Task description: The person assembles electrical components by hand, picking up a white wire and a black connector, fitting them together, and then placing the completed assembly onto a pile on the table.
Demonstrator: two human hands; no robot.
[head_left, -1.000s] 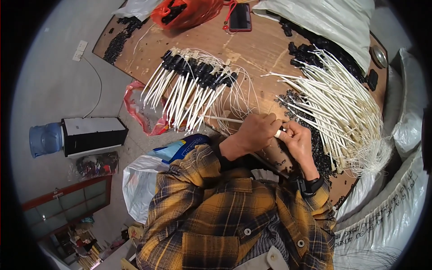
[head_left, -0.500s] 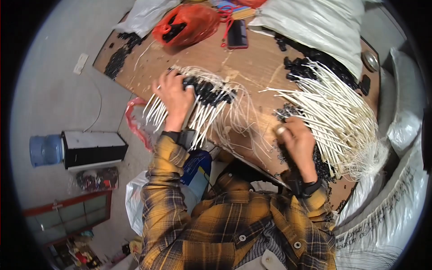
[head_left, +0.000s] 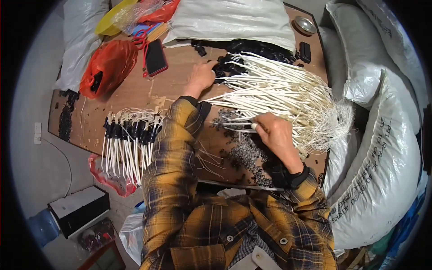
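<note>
My left hand [head_left: 201, 77] reaches to the near edge of a heap of glossy black pieces [head_left: 231, 67], its index finger stretched onto them and its other fingers partly hidden. Thin white rods [head_left: 240, 123] point leftward from the closed fingers of my right hand [head_left: 276, 135], which has a pale band round one digit. Beneath and beside that hand lie many small dark clips [head_left: 247, 153]. Beyond it spreads a large bundle of white rods [head_left: 279, 90] with stringy ends. Left of my left sleeve, a row of white rods with black pieces [head_left: 130, 135] hangs over the table edge.
A phone [head_left: 156, 57] lies beside an orange-red plastic bag [head_left: 110, 67] at the back left of the wooden table [head_left: 175, 54]. A large white sack [head_left: 234, 22] lies at the back. A metal dish [head_left: 304, 25] sits at the far right. Full sacks [head_left: 378, 171] stand along the right.
My left hand has left the row of rods and crossed rightward to the black heap. My right hand has moved slightly up and now grips white rods. The view has turned to the right.
</note>
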